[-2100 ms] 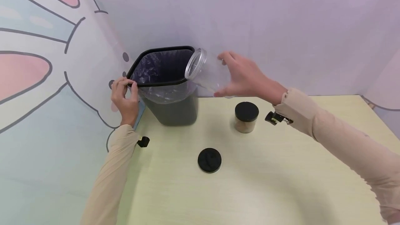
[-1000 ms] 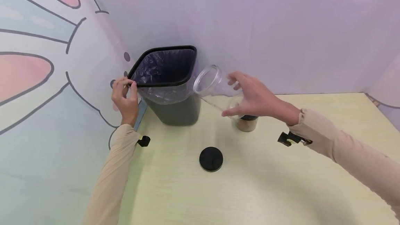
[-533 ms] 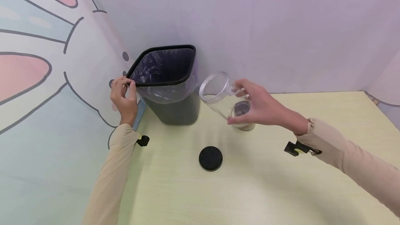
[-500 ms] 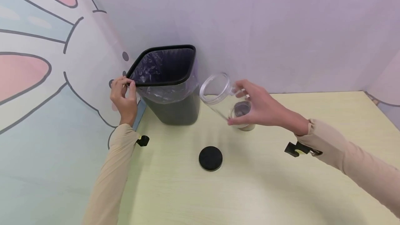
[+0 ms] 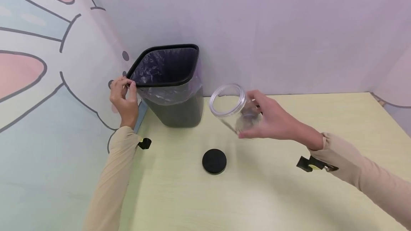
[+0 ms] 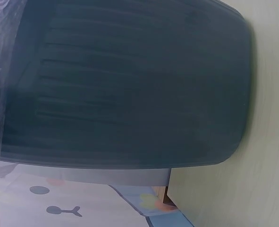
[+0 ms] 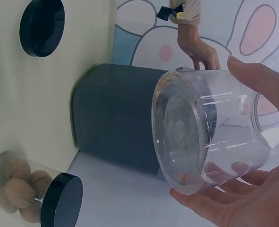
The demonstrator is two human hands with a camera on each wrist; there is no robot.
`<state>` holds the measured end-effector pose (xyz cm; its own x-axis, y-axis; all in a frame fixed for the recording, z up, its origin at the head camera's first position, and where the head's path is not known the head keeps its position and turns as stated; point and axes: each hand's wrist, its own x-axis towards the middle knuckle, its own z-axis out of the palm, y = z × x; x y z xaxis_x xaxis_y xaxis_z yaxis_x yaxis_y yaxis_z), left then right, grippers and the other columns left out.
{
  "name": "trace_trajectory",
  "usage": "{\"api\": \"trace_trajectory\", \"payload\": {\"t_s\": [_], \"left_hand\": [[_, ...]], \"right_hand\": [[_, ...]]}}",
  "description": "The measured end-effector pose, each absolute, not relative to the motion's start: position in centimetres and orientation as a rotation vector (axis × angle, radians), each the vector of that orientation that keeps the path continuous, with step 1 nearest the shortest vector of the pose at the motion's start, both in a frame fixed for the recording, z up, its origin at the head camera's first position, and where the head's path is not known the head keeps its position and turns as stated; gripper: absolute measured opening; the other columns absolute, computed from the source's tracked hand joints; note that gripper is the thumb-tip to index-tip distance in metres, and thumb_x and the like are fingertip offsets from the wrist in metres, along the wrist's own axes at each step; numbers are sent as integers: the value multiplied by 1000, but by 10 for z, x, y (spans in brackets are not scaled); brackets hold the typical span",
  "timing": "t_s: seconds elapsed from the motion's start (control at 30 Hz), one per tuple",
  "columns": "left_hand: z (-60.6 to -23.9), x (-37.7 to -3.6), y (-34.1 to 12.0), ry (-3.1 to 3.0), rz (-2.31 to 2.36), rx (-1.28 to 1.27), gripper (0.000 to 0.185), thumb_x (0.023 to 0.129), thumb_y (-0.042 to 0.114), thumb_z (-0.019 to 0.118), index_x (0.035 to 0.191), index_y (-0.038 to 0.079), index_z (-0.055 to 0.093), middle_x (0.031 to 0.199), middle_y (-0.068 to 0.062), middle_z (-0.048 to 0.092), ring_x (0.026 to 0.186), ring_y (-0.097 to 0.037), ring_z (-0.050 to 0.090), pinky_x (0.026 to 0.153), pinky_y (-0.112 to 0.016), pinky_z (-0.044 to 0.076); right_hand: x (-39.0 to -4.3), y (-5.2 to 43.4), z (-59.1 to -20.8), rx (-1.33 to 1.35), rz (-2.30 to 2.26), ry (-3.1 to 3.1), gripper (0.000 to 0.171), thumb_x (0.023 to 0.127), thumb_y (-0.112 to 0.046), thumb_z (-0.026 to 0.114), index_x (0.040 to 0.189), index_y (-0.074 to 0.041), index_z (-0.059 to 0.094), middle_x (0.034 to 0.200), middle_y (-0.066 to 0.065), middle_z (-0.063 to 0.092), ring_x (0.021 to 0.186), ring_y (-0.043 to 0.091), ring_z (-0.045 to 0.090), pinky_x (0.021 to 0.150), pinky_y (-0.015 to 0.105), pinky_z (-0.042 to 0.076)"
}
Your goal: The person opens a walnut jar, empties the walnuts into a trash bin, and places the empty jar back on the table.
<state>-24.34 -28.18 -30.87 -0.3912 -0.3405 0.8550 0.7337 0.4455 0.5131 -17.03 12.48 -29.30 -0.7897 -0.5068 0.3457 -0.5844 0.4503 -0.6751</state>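
Observation:
At the left, my left hand (image 5: pixel 125 99) pinches the near left corner of the rim of a dark grey trash can (image 5: pixel 174 113) lined with a clear plastic bag. My right hand (image 5: pixel 277 120) grips a clear plastic jar (image 5: pixel 228 121), fingers and thumb spread around its sides. The jar is lidless and tilted, its mouth facing up and left, just right of the can and above the table. Brown crumbs cling inside the edge of its base (image 7: pixel 166 84) in the right wrist view. A round black lid (image 5: pixel 214 161) lies on the table nearer me.
A second jar (image 7: pixel 17 189) with a black lid on and several walnuts inside stands on the table; the held jar and hand mostly hide it in the head view. The pale table (image 5: pixel 179 195) ends at a curtain-like wall (image 5: pixel 289 38) behind and a rabbit-print wall (image 5: pixel 77 124) at left.
My right hand has drawn the jar from the can's right rim rightward and toward me, lowering it and turning its mouth more upward. My left hand keeps its hold on the rim.

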Motion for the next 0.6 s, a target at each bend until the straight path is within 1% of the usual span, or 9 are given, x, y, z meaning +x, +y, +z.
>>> {"api": "trace_trajectory", "payload": {"t_s": [0.17,0.3,0.47,0.6], "left_hand": [[-308,-244,-281,-1576,-1207,-355,18,85,-2,58,87,-20,58,101,-37,51,106,-43,50,92,-41,48],[-308,-245,-282,-1564,-1205,-352,18,85,-1,58,86,-19,59,101,-37,51,106,-42,51,91,-40,48],[-309,-246,-282,-1555,-1212,-361,19,85,-1,58,86,-20,59,99,-37,51,105,-42,50,90,-39,49],[-310,-246,-281,-1557,-1219,-352,19,85,0,58,86,-20,59,100,-37,51,105,-41,50,90,-38,49]], "right_hand": [[-164,128,-297,988,1249,-2587,84,57,-37,90,125,-20,45,113,-11,55,101,11,53,82,38,47],[-161,130,-302,990,1267,-2572,84,57,-38,90,125,-21,44,113,-12,54,100,9,56,83,35,48],[-157,130,-308,941,1326,-2597,82,57,-40,90,123,-19,45,113,-10,54,100,11,58,85,37,48],[-155,131,-313,924,1343,-2607,85,57,-42,90,124,-17,45,115,-9,54,102,14,58,86,39,48]]}}
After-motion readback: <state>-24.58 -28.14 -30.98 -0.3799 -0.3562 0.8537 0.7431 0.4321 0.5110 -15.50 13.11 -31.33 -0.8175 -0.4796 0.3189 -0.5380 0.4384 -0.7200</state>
